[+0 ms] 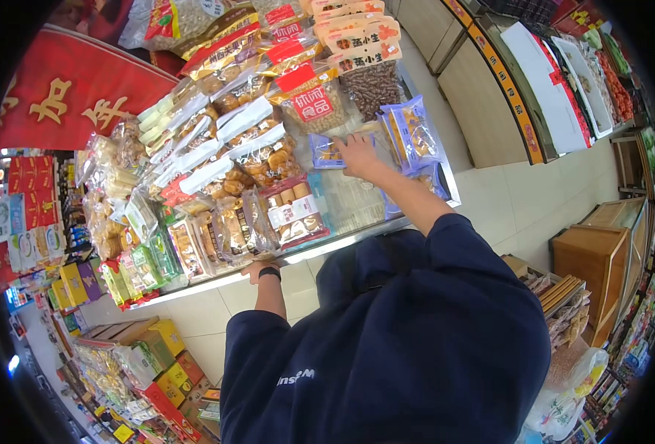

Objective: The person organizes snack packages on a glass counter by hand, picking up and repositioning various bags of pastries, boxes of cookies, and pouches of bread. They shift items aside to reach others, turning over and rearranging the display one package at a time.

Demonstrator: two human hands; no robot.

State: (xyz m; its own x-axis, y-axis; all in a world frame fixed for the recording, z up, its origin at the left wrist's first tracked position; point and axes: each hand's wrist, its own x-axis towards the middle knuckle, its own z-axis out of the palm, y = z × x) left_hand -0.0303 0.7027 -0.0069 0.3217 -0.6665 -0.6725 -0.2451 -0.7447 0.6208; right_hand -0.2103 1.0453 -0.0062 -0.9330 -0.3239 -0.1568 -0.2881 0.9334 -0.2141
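My right hand point(357, 154) reaches over the display counter, its fingers on a small purple snack bag point(325, 151) lying flat on the counter's surface. Right of it, more purple snack bags point(414, 135) stand together. Low at the counter's near side, my left hand point(256, 271), with a dark band at the wrist, rests against the metal edge point(298, 257); its fingers are partly hidden. A pack of roll-shaped snacks point(295, 209) is close above it. Beyond my right hand are a bag with a red label point(313, 100) and a bag of brown pieces point(372, 87).
Rows of clear pastry bags point(257, 152) fill the counter's left and middle. A red banner point(61, 96) hangs at the far left. Another display stand point(483, 96) is across the aisle, right. Wooden cabinets point(590, 255) and stacked boxes point(168, 370) border the tiled floor point(213, 314).
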